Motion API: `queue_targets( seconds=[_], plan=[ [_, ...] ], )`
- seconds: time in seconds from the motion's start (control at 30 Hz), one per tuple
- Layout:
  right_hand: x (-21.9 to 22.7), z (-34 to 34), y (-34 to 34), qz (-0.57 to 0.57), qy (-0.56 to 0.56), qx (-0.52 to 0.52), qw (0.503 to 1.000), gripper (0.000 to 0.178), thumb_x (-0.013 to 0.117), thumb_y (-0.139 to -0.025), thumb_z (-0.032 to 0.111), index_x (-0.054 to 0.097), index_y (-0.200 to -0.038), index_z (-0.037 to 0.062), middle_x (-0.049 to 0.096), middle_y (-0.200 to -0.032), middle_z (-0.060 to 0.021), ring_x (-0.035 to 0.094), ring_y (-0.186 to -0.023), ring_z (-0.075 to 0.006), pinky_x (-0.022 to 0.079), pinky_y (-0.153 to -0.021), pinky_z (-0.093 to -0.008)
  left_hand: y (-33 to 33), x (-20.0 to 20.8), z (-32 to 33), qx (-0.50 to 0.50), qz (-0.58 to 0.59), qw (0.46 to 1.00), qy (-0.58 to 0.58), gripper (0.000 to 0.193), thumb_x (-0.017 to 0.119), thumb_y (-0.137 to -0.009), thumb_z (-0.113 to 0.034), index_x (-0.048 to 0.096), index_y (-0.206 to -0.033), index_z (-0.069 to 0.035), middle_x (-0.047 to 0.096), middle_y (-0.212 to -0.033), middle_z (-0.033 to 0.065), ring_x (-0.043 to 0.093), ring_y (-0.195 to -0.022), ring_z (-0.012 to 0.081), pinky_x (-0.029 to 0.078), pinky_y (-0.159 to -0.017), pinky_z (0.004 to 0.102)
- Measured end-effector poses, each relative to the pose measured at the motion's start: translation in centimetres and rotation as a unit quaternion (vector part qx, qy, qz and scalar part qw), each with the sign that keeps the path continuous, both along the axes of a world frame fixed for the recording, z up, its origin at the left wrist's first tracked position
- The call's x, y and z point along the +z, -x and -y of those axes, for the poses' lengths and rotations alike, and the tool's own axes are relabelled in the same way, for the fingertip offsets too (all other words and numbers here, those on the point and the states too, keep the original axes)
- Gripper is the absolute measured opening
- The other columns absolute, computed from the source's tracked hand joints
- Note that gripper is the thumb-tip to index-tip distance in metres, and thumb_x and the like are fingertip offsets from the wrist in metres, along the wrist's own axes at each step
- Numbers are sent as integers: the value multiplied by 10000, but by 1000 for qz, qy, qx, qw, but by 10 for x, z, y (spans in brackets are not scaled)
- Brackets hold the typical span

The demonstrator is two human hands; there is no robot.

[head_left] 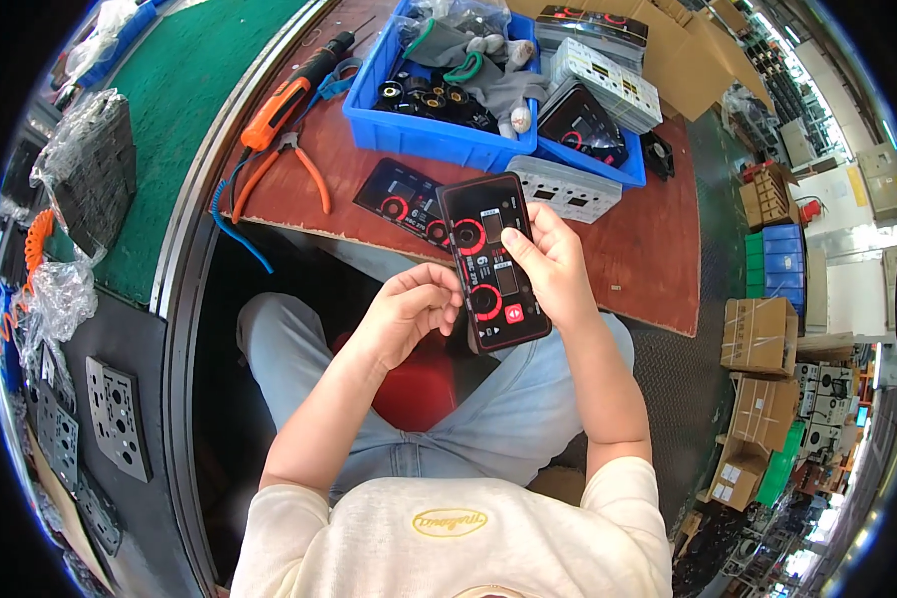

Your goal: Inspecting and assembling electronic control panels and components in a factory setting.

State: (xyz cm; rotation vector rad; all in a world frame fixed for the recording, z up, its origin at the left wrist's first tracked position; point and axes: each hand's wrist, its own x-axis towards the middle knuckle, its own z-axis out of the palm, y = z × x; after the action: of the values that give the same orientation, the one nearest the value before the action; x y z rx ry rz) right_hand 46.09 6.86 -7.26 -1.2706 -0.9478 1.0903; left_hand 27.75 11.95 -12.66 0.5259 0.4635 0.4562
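A black rectangular control panel (513, 279) with red ring markings and cut-out windows is tilted above my lap. My right hand (556, 261) grips its right side, thumb on the front face and fingers behind. At the panel's left edge is my left hand (414, 307), its fingers curled and thumb folded in; whatever they may hold is hidden. A similar black panel (397, 187) lies on the red-brown table (304, 204), partly covered by the held one. Close behind my right hand stands a stack of light grey panels (573, 189).
A blue bin (439, 143) holds black round parts and grey gloves (468, 75). Another blue tray (613, 171) carries stacked panels. Orange-handled pliers (314, 177) and an orange electric screwdriver (287, 105) lie left. A green mat (194, 90) with a plastic-wrapped stack (95, 169) is farther left.
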Motion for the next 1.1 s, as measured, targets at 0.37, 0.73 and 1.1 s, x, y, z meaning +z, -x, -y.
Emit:
queue_targets(
  seconds=[0.37, 0.73, 1.1],
  plan=[
    [-9, -3, 9, 110, -17, -40, 993, 108, 500, -905, 40, 485, -998, -13, 589, -857, -50, 525, -778, -65, 441, -693, -229, -15, 10, 13, 2, -51, 998, -49, 197, 593, -810, -56, 577, -989, 25, 643, -850, 63, 590, -647, 98, 473, -600, 224],
    [6, 6, 30, 306, -78, -47, 948, 120, 527, -893, 28, 511, -1007, -6, 606, -795, -34, 543, -714, -60, 454, -666, -224, -22, 12, 17, 41, -105, 991, -74, 176, 530, -818, -9, 591, -979, 30, 643, -839, 78, 628, -667, 138, 540, -532, 300],
    [-16, -2, 9, 146, -57, -69, 985, 88, 518, -900, 45, 483, -967, -1, 560, -791, -26, 486, -717, -51, 425, -641, -229, -11, 12, 4, -22, 69, 992, 100, 290, 484, -853, -100, 520, -1075, 83, 625, -936, 147, 651, -792, 226, 556, -701, 360]
  ],
)
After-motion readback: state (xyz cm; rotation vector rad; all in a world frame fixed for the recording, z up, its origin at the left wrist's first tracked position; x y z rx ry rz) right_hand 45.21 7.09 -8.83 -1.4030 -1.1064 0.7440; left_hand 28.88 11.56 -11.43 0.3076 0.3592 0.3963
